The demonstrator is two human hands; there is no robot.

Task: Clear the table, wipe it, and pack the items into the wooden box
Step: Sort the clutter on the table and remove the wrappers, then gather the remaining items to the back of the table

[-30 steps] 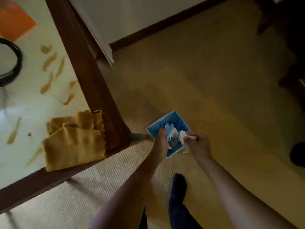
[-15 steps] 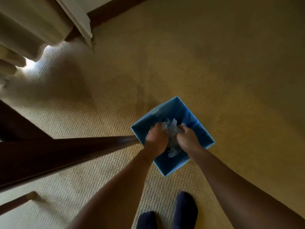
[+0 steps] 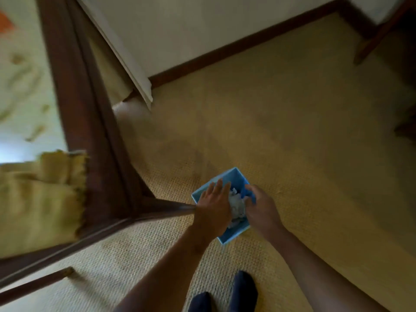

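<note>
A small blue bin (image 3: pixel 235 234) stands on the carpet beside the table's corner. Crumpled white paper (image 3: pixel 236 204) lies inside it. My left hand (image 3: pixel 213 202) hovers over the bin's left side with its fingers spread and holds nothing. My right hand (image 3: pixel 258 207) is over the right side, fingers loosely bent above the paper, with nothing held. The table (image 3: pixel 74 104) with a dark wooden frame and a pale stained top is at the left. A folded yellow cloth (image 3: pixel 38 199) lies on its near corner.
Beige carpet (image 3: pixel 281 143) covers the floor. A white wall with a dark skirting board (image 3: pixel 236 46) runs along the back. A dark furniture leg (image 3: pixel 378 39) stands at the upper right. My socked feet (image 3: pixel 244 289) are below the bin.
Both hands were pushed down into the bin on the paper; they have come up and the fingers have loosened. The view has swung back, bringing the table and yellow cloth into sight.
</note>
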